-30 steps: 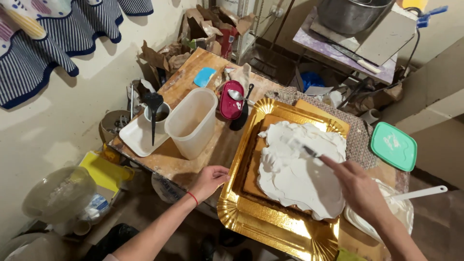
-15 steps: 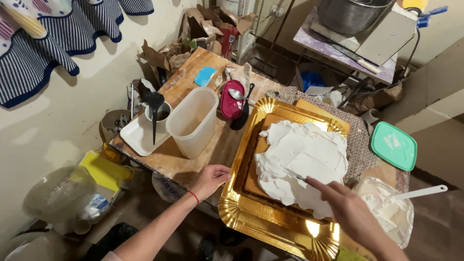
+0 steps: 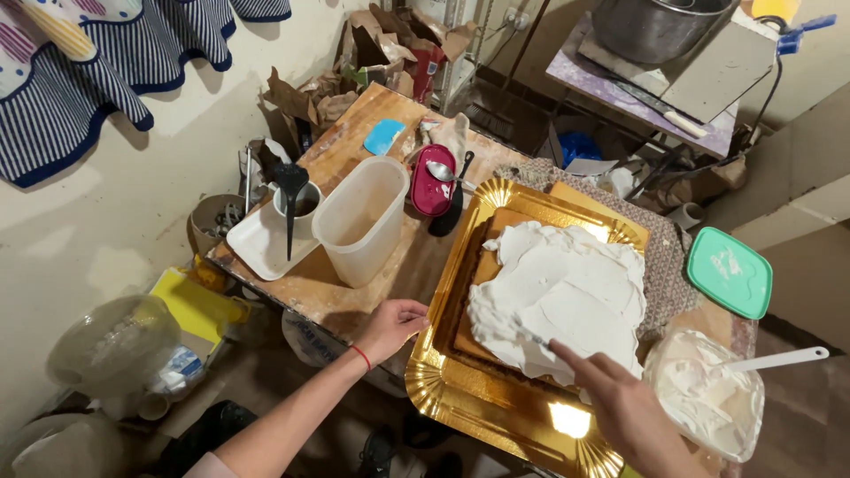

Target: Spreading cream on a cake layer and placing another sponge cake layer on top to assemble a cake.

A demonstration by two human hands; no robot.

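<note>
A rectangular cake covered in white cream [image 3: 567, 296] lies on a gold scalloped tray [image 3: 460, 389] on the wooden table. My right hand [image 3: 624, 412] holds a thin spatula [image 3: 529, 335] whose blade lies on the near edge of the cream. At the tray's left rim, my left hand [image 3: 390, 327] grips the edge; a red band circles its wrist. A clear tub of white cream [image 3: 704, 398] with a white spoon [image 3: 779, 358] stands right of my right hand.
A tall translucent container [image 3: 359, 221], a white tray with a cup and black utensil [image 3: 288, 212], a red case [image 3: 434, 181] and a blue scraper [image 3: 383, 137] lie left of the cake. A green lid [image 3: 730, 270] is at right. Aprons [image 3: 80, 80] hang on the wall.
My right hand has drawn the spatula from the cake's right side toward the near left edge, spreading the cream. My left hand has stayed on the tray's rim.
</note>
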